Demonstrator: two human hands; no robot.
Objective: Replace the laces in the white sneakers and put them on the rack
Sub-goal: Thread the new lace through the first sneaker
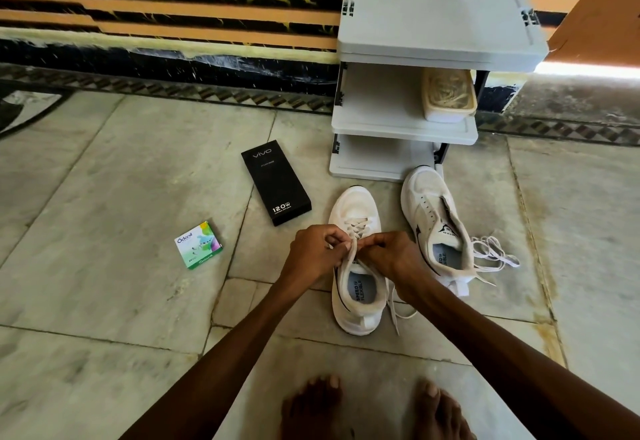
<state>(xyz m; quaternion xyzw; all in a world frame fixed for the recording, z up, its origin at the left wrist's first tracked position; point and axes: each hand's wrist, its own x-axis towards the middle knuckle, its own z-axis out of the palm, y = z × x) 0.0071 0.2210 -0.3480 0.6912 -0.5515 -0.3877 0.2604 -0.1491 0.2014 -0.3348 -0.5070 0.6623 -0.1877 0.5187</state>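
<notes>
Two white sneakers stand on the stone floor in front of a grey plastic rack (403, 124). The nearer sneaker (356, 297) has a cream lace (358, 228) crossed through its lower eyelets. My left hand (317, 254) and my right hand (391, 256) meet over its tongue, each pinching a strand of that lace. Loose lace ends trail down the shoe's right side. The second sneaker (434, 217) lies to the right with bare eyelets, and a loose white lace (495, 252) is heaped beside it.
A black phone box (276, 181) lies left of the sneakers, and a small green-and-white carton (198, 244) lies farther left. A cream lidded container (448, 94) sits on the rack's middle shelf. My bare feet (374, 408) are at the bottom edge. A striped wall runs behind.
</notes>
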